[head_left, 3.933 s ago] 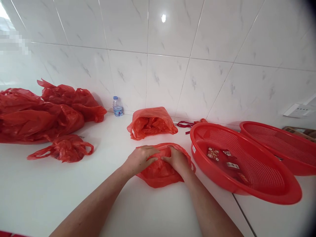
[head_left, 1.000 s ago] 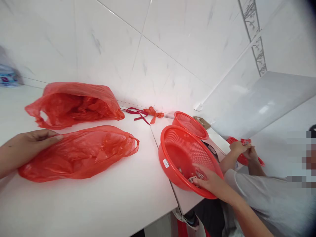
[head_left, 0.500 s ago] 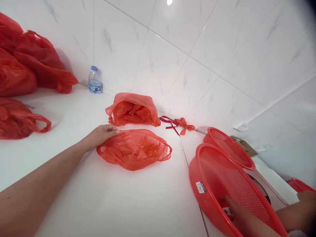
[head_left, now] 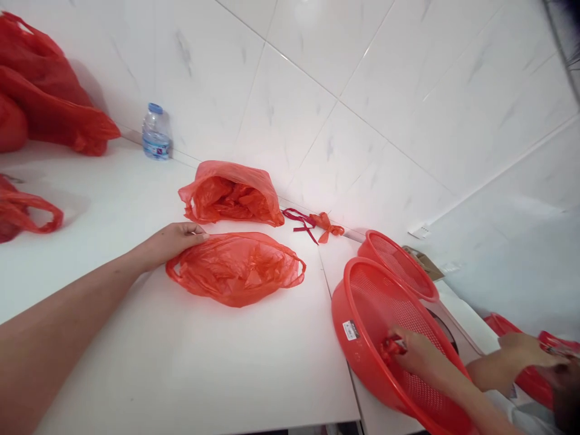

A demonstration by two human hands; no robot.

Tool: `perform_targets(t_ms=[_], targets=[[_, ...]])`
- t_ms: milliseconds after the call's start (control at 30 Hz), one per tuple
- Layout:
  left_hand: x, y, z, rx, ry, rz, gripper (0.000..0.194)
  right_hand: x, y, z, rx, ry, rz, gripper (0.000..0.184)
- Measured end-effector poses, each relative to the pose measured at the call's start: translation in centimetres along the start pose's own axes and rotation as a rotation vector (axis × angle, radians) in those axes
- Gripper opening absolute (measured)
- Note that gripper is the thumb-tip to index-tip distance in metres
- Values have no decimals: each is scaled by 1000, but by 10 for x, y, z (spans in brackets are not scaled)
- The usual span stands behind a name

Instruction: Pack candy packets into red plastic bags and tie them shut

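Bag (head_left: pixel 235 272), red, lies long side left to right on table (head_left: pixel 203 374). Left hand (head_left: pixel 174 244) pinches its back-left edge. Right hand (head_left: pixel 417 353), farther off to right in basket (head_left: pixel 369 368), grips small red thing (head_left: pixel 390 348).

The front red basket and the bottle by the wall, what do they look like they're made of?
The front red basket looks like molded plastic, smooth and slightly glossy: its rim is one continuous piece and its side is perforated with small holes. The bottle seems to be thin clear plastic, since the wall shows through its upper part; its blue cap looks like harder, opaque plastic.
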State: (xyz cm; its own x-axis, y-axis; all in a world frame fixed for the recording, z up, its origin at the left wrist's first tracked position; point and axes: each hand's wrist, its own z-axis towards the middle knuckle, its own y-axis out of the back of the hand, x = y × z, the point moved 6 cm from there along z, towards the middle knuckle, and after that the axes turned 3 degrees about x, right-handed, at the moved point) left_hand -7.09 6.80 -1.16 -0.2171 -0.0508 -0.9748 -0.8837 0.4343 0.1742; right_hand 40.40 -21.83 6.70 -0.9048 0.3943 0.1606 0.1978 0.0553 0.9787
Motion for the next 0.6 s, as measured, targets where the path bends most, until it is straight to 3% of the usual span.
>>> perform_targets(t_ms=[133,233,300,467,600], targets=[[-5,0,-2,-33,-30,0,37,36,37,16,-76,39,-99,17],[-4,1,-2,-56,-42,27,32,89,61,19,-147,66,-71,23],[-4,2,-2,-65,-45,54,30,131,66,19,-170,133,-24,23],[-5,1,0,-69,-85,109,28,242,33,28,-76,512,-20,12],[-5,1,2,-80,-106,168,28,306,-5,46,-10,758,-76,14]])
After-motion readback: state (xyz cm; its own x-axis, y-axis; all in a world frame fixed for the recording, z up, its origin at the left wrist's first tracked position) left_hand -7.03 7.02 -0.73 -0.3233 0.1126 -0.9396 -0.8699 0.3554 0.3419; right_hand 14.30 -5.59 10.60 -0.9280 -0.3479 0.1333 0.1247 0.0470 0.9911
